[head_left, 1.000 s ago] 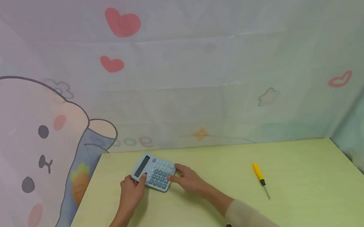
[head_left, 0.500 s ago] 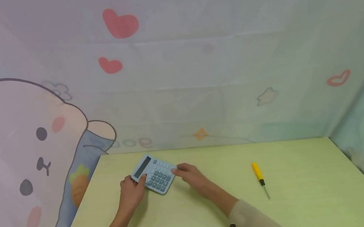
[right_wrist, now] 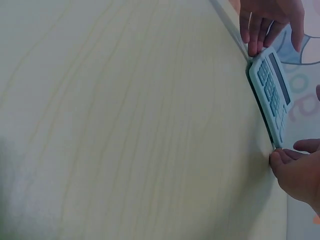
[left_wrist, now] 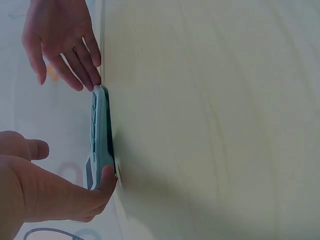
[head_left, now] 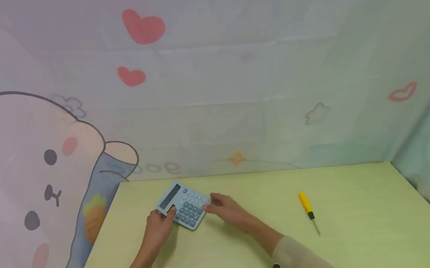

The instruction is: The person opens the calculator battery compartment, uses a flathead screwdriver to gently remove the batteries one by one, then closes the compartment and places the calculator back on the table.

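The person's left hand (head_left: 158,229) has its grip clamped on a pale blue calculator (head_left: 188,208), the thumb over its face below the dark display (head_left: 170,196). The right hand (head_left: 228,210) touches the opposite edge, though whether its grip is clamped there cannot be told. The calculator is between the 2 hands, near the far left corner of the yellow-green tabletop (head_left: 253,248); contact with the surface is unclear. Well to the right lies a yellow-handled screwdriver (head_left: 305,204), and behind stands a backdrop (head_left: 222,72) printed with a rabbit (head_left: 7,193).
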{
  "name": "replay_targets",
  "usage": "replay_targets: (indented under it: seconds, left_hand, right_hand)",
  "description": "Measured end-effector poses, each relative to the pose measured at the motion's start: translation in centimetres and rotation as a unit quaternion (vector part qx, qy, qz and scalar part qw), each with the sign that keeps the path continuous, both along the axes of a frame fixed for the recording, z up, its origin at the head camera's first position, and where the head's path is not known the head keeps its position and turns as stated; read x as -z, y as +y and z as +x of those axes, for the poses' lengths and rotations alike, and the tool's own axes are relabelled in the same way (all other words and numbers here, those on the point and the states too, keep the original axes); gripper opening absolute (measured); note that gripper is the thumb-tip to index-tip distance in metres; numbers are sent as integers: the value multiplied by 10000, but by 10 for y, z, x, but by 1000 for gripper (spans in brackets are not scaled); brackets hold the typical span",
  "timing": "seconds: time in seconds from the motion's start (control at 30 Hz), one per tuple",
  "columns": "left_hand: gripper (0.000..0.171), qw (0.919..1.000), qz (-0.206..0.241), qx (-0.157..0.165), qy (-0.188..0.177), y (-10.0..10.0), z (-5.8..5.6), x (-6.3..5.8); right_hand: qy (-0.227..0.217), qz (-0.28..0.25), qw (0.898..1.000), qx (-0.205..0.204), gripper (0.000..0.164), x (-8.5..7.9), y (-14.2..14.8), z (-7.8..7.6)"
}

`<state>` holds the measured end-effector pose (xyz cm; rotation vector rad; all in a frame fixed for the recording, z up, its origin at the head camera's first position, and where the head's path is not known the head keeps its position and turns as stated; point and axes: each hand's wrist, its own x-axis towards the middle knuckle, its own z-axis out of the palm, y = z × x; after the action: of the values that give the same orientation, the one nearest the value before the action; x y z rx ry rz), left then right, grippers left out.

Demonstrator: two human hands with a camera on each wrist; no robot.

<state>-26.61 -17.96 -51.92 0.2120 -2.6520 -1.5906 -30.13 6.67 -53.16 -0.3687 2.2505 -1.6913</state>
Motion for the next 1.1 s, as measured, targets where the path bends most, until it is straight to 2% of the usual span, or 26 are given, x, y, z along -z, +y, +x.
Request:
replay_targets:
  seconds: [0.1, 0.2, 0.33, 0.5, 0.7, 0.93, 1.1]
  left_hand:
    - [42, 9999, 118, -46, -22, 1, -3, 1]
    - [57, 9995, 82, -146, -265, 1, -2, 1]
    - [79, 9983, 38, -134, -562, 0, -1, -1]
    - [80, 9979, 50, -14, -645, -1, -3, -2]
    - [75, 9980, 54, 76, -620, 1, -5, -4]
    - [79, 9974, -24, 151, -711, 6, -7, -9]
    - [78, 9960, 338, 216, -797, 8, -9, -9]
  right_hand:
    - [13, -42, 10000, -49, 85, -1, 1, -1]
    - [-28, -113, 9999, -23, 83, 2, 4, -3]
    - [-273, -475, 9985, 42, 77, 5, 10, -6]
    - [-473, -940, 9944, 33, 65, 4, 18, -7]
    - [-569, -1069, 9926, 32, 57, 5, 25, -5]
    - [-373, -714, 9967, -78, 58, 1, 28, 3]
    - [-356, -565, 9978, -32, 61, 2, 27, 6]
